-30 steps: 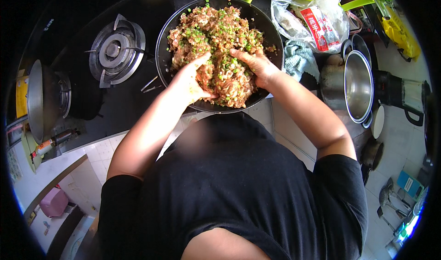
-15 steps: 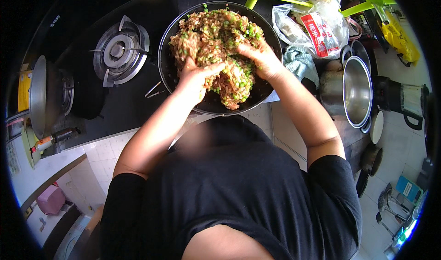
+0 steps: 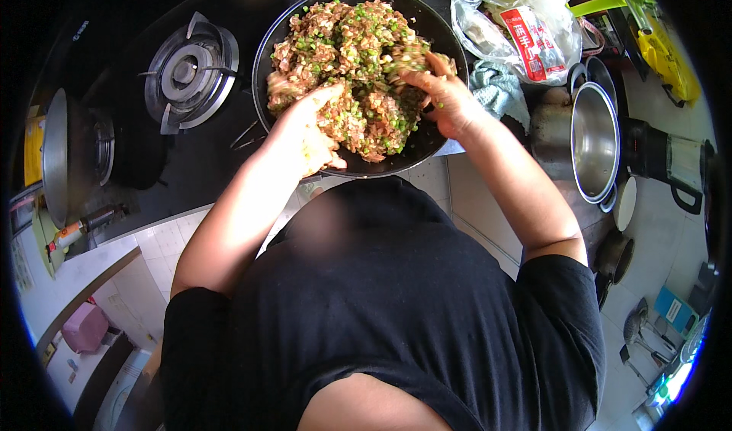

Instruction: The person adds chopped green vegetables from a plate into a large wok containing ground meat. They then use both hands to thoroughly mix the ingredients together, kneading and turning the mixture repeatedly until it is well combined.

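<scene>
A wide black pan (image 3: 428, 150) holds a heap of minced meat mixed with chopped green pieces (image 3: 358, 57). At the heap's near left side is my left hand (image 3: 306, 130), thumb stretched over the mince and fingers spread near the pan's rim. My right hand (image 3: 448, 102) is at the right side of the heap, fingers apart and bits of the mixture stuck to them. Both hands touch the mince without closing round it. Some fingertips are hidden in the mixture.
Left of the pan is a gas burner (image 3: 186, 73), with a wok (image 3: 65, 157) farther left. On the right stand a steel pot (image 3: 595, 141) and a blender (image 3: 679, 160). A bluish cloth (image 3: 499, 92) and a plastic bag (image 3: 480, 38) lie beside the pan.
My left hand has shifted left and down toward the near rim. The right hand has drawn slightly back, fingers more spread. The mince heap has changed shape and looks broader.
</scene>
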A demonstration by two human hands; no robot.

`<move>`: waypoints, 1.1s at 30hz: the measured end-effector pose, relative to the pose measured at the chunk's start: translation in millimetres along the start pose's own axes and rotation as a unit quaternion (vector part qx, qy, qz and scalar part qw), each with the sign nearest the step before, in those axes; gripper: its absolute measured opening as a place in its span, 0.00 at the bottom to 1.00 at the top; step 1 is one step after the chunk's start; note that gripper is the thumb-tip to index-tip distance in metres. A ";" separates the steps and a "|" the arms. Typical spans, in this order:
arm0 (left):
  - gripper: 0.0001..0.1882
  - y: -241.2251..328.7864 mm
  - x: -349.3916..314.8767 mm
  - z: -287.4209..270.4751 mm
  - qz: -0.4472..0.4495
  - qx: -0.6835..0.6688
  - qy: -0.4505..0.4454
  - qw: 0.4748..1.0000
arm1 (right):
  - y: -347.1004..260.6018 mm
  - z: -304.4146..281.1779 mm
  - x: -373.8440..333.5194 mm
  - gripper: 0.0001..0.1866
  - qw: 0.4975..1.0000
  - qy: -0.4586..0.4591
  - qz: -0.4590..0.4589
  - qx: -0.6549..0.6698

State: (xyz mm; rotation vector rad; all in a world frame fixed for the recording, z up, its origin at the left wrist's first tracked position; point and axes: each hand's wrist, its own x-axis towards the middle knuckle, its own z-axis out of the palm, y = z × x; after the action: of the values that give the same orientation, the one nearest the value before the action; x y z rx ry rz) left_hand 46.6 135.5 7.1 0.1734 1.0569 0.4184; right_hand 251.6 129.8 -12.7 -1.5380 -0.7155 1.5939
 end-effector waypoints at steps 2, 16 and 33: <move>0.27 0.2 13.6 -1.0 -0.043 -0.059 -0.052 0.996 | 17.3 10.7 9.6 0.53 0.985 -0.003 0.021 0.171; 0.30 -22.6 32.8 0.7 0.335 -0.036 -0.094 0.937 | 1.4 21.0 6.3 0.26 0.942 -0.165 -0.047 0.288; 0.35 -12.8 59.7 -19.0 0.307 0.121 0.009 0.944 | 40.5 9.4 55.4 0.30 0.996 -0.078 -0.048 0.003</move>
State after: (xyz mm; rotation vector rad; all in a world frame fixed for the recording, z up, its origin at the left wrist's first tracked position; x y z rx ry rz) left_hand 58.5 147.5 -54.6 0.7329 1.0571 0.8516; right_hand 238.7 156.2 -75.5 -1.3650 -0.8547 1.6549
